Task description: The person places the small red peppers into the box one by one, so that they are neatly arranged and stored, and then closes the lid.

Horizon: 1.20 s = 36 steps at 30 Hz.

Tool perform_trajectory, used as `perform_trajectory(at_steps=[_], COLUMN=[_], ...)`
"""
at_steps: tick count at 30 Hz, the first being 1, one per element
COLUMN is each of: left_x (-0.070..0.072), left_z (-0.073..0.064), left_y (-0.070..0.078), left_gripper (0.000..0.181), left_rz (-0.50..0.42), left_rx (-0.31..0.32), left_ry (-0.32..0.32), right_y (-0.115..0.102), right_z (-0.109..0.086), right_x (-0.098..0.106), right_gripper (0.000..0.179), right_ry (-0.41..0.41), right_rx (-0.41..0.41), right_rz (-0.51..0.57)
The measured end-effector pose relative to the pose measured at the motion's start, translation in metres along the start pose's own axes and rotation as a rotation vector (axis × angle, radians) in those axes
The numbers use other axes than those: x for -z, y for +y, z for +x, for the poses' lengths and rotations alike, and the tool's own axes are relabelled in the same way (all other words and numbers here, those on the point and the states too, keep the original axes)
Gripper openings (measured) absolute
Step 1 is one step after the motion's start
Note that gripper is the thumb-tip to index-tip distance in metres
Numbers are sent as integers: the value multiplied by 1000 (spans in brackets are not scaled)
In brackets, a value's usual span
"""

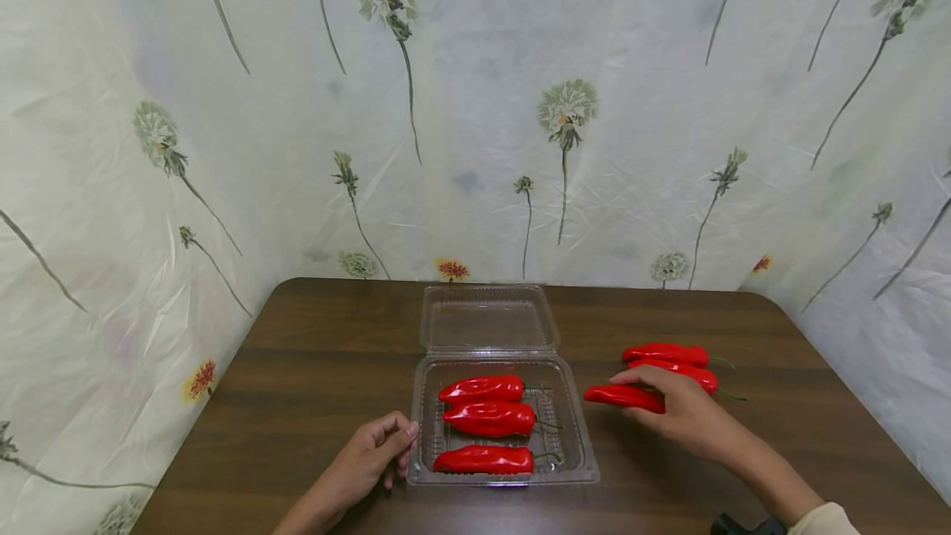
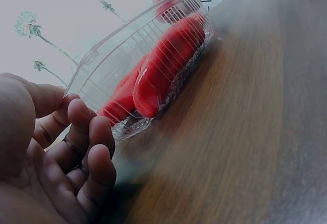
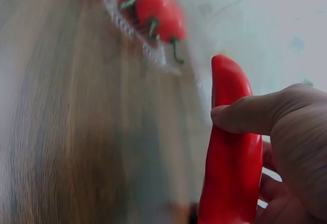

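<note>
A clear plastic clamshell container (image 1: 572, 469) stands on the table with its lid (image 1: 489, 319) folded back. Inside lie three red peppers, one at the back (image 1: 481, 389), one in the middle (image 1: 490, 419) and one near the front (image 1: 483, 460). My left hand (image 1: 364, 461) pinches the container's left rim between thumb and forefinger, as the left wrist view shows. To the right of the container, my right hand (image 1: 679, 407) grips another red pepper (image 3: 232, 173), its pointed end towards the container. The held pepper's stem end is hidden by the hand.
Two more red peppers, a rear one (image 1: 661, 353) and a nearer one (image 1: 702, 378) partly covered by my right hand, lie on the brown wooden table (image 1: 312, 370). A flower-printed sheet (image 1: 475, 106) hangs behind the table and at its sides. A dark object (image 1: 743, 525) shows by the right sleeve.
</note>
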State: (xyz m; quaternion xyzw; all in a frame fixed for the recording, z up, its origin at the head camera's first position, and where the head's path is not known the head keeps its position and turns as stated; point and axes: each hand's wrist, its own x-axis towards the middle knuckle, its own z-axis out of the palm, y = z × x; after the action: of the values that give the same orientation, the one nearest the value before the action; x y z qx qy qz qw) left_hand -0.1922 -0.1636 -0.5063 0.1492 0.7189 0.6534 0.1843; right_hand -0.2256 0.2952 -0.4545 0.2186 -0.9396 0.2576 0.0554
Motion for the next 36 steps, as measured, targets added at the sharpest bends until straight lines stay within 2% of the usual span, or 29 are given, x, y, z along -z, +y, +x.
perform_trajectory(at_steps=[8,16,21,30,36], left_x=[0,1,1,1,0], left_z=[0,1,1,0,0], left_y=[1,0,0,0,1], left_gripper=[36,35,35,35,35], left_rz=[14,22,20,9,-1], left_rx=[11,15,-1,2,-4], left_ry=[9,4,-4,-4,-8], right_y=[-22,-40,-48,-63,-75], right_z=[6,15,20,31,42], right_x=[0,-2,-6,-15,-20], right_gripper=[44,45,42,41,40], right_ry=[-48,-91,-133,-167,-187], right_rx=[10,75,61,105,148], right_rz=[72,149,191,236,205])
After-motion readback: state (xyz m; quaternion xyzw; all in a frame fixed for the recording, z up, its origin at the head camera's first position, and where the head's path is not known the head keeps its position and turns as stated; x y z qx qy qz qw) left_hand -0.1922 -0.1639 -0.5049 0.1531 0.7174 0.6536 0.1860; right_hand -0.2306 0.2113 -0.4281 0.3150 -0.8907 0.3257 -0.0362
